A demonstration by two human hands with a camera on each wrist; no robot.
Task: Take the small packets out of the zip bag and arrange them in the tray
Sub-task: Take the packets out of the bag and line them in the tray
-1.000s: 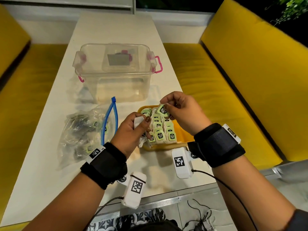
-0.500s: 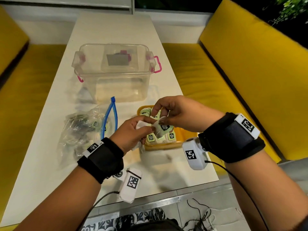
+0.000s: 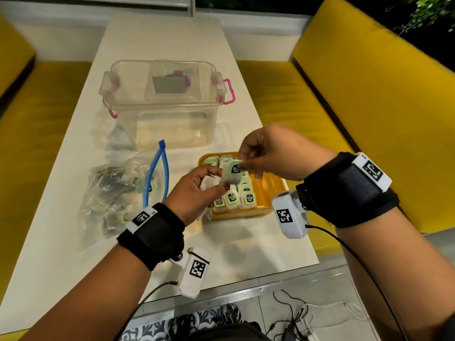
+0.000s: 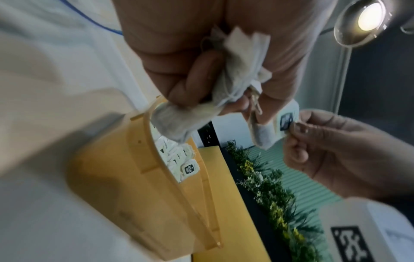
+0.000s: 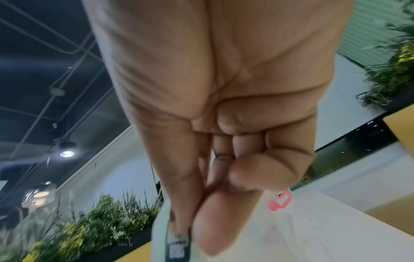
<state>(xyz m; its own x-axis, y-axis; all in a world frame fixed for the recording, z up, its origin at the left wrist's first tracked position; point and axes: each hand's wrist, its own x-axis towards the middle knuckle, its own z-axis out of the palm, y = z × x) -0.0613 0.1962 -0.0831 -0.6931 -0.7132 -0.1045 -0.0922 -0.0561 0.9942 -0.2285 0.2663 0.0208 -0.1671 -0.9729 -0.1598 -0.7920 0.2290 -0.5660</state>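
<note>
Head view: your right hand (image 3: 275, 153) is pinching 1 packet (image 3: 231, 174) by its green tag above the tray (image 3: 270, 185), while your left hand (image 3: 197, 190) is clutching a soft bunch. They're looking light, limp and tearable; keep gripping tags.

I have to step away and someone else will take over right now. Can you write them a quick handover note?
Left hand: grips a bunch of tea packets, above the near left corner of the tray.
Right hand: pinches the green tag of one packet, held above the tray and still touching the left fingers.
Yellow tray: rows of packets fill its left part; the right part is bare.
Zip bag: lies open left of the tray, more packets inside.
Left: place the held packets, then empty the bag.
</note>
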